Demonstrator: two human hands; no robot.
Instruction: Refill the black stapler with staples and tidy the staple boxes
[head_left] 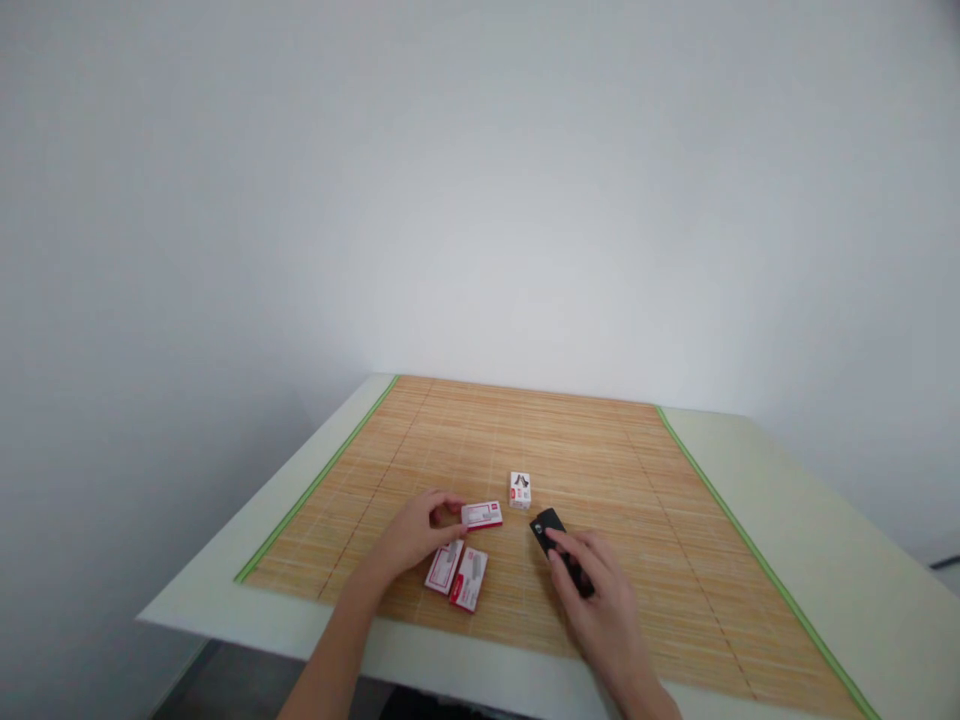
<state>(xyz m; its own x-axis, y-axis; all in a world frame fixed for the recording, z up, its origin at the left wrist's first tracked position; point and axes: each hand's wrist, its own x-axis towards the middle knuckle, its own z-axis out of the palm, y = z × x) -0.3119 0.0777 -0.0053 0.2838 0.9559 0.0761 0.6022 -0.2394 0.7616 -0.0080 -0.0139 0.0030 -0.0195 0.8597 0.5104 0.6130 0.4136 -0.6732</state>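
My left hand (416, 530) has its thumb and fingertips closed about the left end of a small red-and-white box (481, 515). Just below that hand, two more boxes lie side by side and slanted: a white one with a red border (444, 567) and a red-and-white one (469, 580). My right hand (600, 585) grips a black oblong object (547, 522) with a small pale mark near its far end; the fingers cover part of it, and its kind is unclear. Between and beyond the hands stands a small white box (520, 489) with a dark picture on top.
A bamboo mat (525, 420) with green edging lies across the white table (750, 470). The table's front edge runs below my forearms. Behind the table rises a plain pale wall (517, 200). A dark thin item (945, 563) shows at the far right.
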